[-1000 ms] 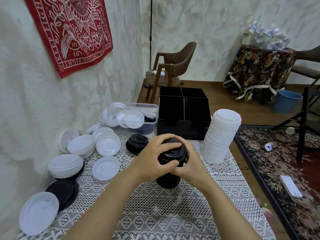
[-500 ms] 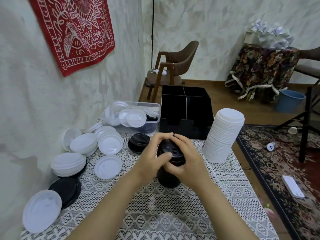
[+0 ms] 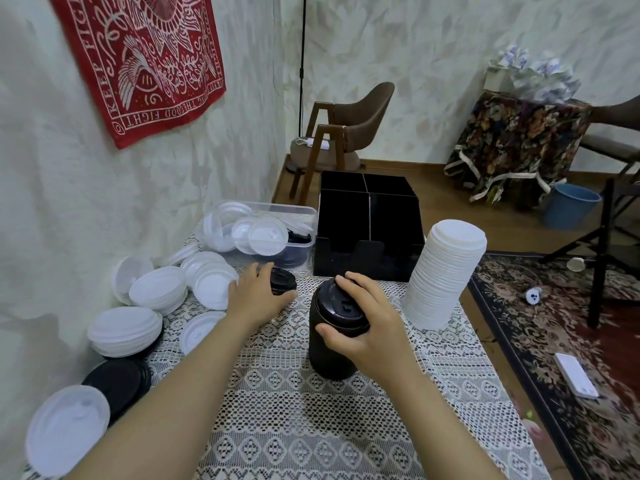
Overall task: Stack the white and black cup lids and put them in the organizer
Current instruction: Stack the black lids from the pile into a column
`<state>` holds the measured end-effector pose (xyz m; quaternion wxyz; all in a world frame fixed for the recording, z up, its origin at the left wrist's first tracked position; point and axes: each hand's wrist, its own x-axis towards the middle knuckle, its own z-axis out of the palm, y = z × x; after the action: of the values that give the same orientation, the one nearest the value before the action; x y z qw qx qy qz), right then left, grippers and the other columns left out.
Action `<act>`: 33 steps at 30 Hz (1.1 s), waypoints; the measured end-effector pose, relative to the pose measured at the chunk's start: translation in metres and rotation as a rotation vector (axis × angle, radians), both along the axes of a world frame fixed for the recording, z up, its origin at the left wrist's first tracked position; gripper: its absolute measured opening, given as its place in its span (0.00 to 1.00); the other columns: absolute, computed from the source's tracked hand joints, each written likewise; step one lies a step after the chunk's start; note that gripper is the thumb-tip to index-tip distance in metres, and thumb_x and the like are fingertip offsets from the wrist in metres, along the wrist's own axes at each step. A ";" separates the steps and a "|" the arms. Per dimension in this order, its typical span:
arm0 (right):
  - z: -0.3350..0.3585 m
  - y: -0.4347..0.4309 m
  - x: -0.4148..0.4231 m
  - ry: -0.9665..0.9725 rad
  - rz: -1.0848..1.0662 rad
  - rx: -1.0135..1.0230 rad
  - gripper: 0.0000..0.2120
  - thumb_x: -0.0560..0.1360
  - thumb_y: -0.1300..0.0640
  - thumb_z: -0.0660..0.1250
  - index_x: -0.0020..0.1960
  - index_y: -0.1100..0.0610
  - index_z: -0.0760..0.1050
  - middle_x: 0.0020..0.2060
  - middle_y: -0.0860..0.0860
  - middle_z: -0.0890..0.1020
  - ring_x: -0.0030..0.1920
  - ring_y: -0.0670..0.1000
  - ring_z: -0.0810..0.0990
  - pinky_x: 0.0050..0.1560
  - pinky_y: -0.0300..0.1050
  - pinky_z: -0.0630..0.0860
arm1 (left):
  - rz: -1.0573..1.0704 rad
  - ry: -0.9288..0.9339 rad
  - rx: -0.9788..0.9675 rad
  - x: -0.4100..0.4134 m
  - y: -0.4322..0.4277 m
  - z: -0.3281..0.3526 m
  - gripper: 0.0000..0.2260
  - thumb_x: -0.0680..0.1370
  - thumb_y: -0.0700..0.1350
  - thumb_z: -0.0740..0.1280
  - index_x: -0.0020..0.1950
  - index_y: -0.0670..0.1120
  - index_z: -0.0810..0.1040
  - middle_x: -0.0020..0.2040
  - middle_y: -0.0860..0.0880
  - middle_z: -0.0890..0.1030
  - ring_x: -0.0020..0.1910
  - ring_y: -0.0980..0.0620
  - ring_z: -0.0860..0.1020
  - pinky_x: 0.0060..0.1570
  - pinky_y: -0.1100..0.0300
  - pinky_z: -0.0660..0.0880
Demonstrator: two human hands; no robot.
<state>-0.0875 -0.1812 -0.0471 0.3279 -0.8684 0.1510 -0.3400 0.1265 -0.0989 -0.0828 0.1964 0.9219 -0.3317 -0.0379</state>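
At the middle of the worktop [image 3: 277,410], my right hand [image 3: 367,327] grasps the top of the tall black lid stack [image 3: 329,355], while my left hand [image 3: 254,299] lies over a small pile of black lids [image 3: 284,280] beside it; whether it has closed on them, I cannot tell. I would bring that pile on level, steadying the stack from above. Behind, the black organizer [image 3: 346,220] looks dark inside, contents hidden, and the clear tub [image 3: 298,211] holds loose white and black lids [image 3: 266,237].
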 end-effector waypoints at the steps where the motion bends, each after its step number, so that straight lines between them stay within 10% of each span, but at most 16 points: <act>1: 0.000 0.000 0.000 -0.005 0.001 -0.001 0.36 0.66 0.37 0.68 0.69 0.53 0.73 0.67 0.44 0.71 0.67 0.40 0.68 0.67 0.30 0.64 | 0.000 -0.012 0.013 0.001 -0.002 -0.002 0.38 0.73 0.66 0.64 0.76 0.49 0.59 0.75 0.46 0.62 0.74 0.45 0.60 0.70 0.44 0.57; 14: -0.003 -0.001 0.002 -0.043 0.008 0.023 0.35 0.66 0.38 0.69 0.69 0.53 0.73 0.66 0.42 0.70 0.67 0.35 0.66 0.67 0.27 0.62 | -0.152 -0.194 -0.335 -0.033 0.034 -0.002 0.27 0.68 0.61 0.69 0.63 0.49 0.75 0.56 0.52 0.78 0.55 0.48 0.71 0.55 0.55 0.69; 22: -0.004 0.000 0.002 -0.044 0.010 0.039 0.35 0.66 0.38 0.70 0.69 0.52 0.73 0.65 0.42 0.71 0.67 0.38 0.68 0.67 0.28 0.62 | -0.364 -0.093 -0.126 -0.059 0.074 -0.020 0.30 0.67 0.64 0.63 0.65 0.52 0.73 0.57 0.56 0.77 0.50 0.55 0.67 0.52 0.62 0.67; 33: -0.003 0.002 0.001 -0.030 0.011 0.062 0.35 0.66 0.38 0.69 0.69 0.51 0.72 0.66 0.41 0.70 0.67 0.33 0.65 0.65 0.25 0.61 | -0.241 -0.052 0.035 -0.075 0.067 -0.015 0.34 0.69 0.62 0.56 0.74 0.54 0.61 0.76 0.51 0.57 0.74 0.48 0.55 0.71 0.50 0.53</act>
<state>-0.0870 -0.1797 -0.0497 0.3587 -0.8535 0.1519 -0.3461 0.0517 -0.0322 -0.0980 0.1655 0.8794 -0.4443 -0.0432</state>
